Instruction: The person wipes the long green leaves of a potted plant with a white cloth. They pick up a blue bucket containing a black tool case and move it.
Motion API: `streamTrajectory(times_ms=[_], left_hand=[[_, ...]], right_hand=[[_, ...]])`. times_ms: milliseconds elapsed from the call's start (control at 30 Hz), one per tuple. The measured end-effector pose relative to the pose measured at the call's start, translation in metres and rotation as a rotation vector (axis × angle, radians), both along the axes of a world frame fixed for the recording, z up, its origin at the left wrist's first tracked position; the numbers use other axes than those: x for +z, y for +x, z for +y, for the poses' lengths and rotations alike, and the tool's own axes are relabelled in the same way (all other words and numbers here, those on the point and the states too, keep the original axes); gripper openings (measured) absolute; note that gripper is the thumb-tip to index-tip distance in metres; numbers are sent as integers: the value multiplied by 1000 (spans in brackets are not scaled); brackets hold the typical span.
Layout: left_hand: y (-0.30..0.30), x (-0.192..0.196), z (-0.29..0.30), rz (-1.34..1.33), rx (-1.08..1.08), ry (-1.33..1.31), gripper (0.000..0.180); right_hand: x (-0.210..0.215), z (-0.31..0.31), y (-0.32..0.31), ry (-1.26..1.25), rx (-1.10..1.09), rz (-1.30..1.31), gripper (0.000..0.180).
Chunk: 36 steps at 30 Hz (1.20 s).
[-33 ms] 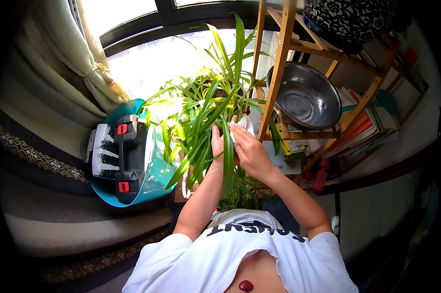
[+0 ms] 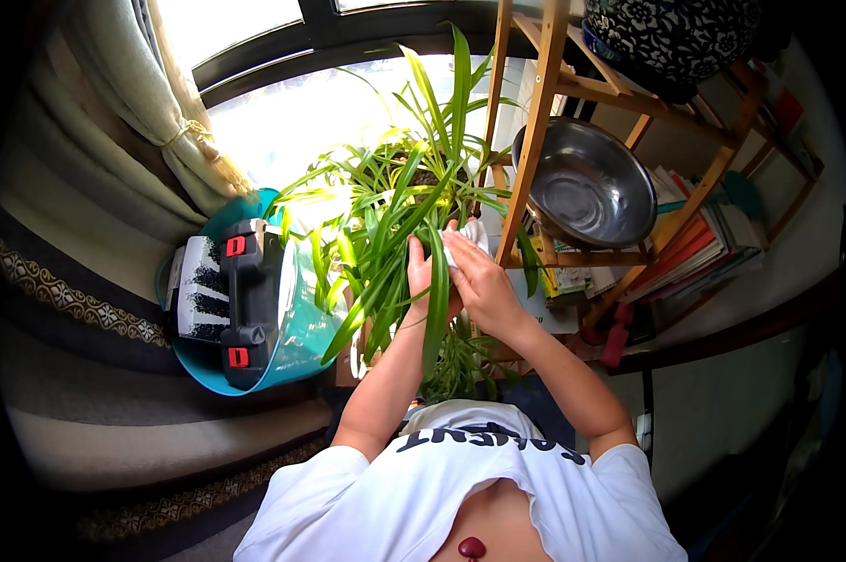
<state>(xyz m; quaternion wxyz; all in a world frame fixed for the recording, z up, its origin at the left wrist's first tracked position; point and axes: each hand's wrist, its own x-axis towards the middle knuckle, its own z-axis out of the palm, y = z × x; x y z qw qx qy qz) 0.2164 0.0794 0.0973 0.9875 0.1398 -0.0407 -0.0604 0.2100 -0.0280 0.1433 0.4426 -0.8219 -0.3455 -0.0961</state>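
A potted plant [image 2: 413, 173] with many long strap-shaped green leaves stands before me by the bright window. One long leaf [image 2: 436, 304] arches toward me and hangs down between my hands. Behind that leaf, my left hand [image 2: 421, 276] cups it, thumb upright on its left side and fingertips showing past its right. From the right, my right hand [image 2: 482, 281] presses a crumpled white cloth [image 2: 477, 234] against the leaf, fingers stretched over it. Part of the cloth and most left fingers are hidden.
At left, a teal tub [image 2: 296, 328] holds a black tool case [image 2: 250, 304] with red latches. A wooden shelf [image 2: 532, 140] close to my right hand carries a metal basin [image 2: 587, 183] and books [image 2: 690, 248]. Curtains [image 2: 86, 215] hang at far left.
The leaf's hanging end has shifted slightly left. My right hand and the cloth have moved very little, and the left hand stays in place.
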Motion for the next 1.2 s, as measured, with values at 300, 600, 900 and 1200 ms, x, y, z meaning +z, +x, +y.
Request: streamTrajectory(times_ms=[300, 600, 900, 1200], left_hand=[[-19, 17, 1, -2, -29, -88, 71], [-39, 35, 15, 37, 5, 446, 77], [-44, 39, 3, -44, -30, 214, 83], [-36, 9, 9, -53, -46, -120, 79]], right_hand=[[-20, -4, 13, 374, -32, 281, 37], [7, -10, -11, 383, -165, 510, 34], [-10, -4, -24, 342, -53, 380, 35], [-20, -7, -41, 109, 24, -124, 40]])
